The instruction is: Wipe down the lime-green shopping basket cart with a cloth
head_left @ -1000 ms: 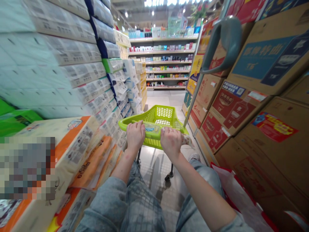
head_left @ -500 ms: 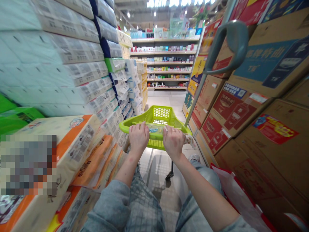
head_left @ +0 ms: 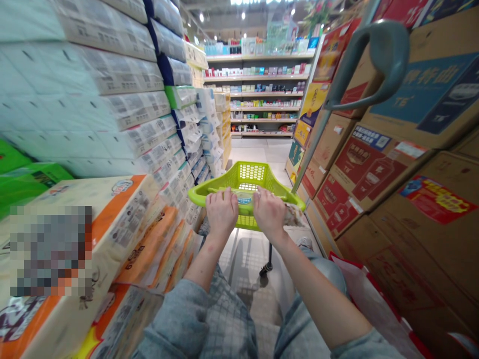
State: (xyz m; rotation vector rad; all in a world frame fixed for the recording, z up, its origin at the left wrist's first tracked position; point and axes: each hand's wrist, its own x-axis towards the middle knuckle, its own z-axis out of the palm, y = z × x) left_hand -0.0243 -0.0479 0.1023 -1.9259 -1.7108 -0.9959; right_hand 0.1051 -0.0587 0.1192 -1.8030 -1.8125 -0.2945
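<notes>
A lime-green shopping cart (head_left: 251, 172) with a perforated basket stands in front of me. My left hand (head_left: 222, 212) is wrapped over its handle, left of a small label. On the other side of that label, my right hand (head_left: 269, 212) grips the same handle, close beside the left. A pale, patterned plastic package (head_left: 295, 214) shows partly at the cart's right side, near my right hand. Below the basket, a black caster wheel (head_left: 265, 269) rests on the floor.
Tissue packs (head_left: 127, 107) are stacked high along the left, with orange-edged packs (head_left: 123, 239) lower and nearer. Cardboard cartons (head_left: 374, 164) line the right. A grey hook-shaped handle on a pole (head_left: 402, 65) juts in there. Shelves of small boxes (head_left: 262, 94) face the aisle's far end.
Both hands keep their hold on the cart handle. The view has shifted slightly, so the cart and hands appear a little farther right. The right-hand cartons look slightly nearer.
</notes>
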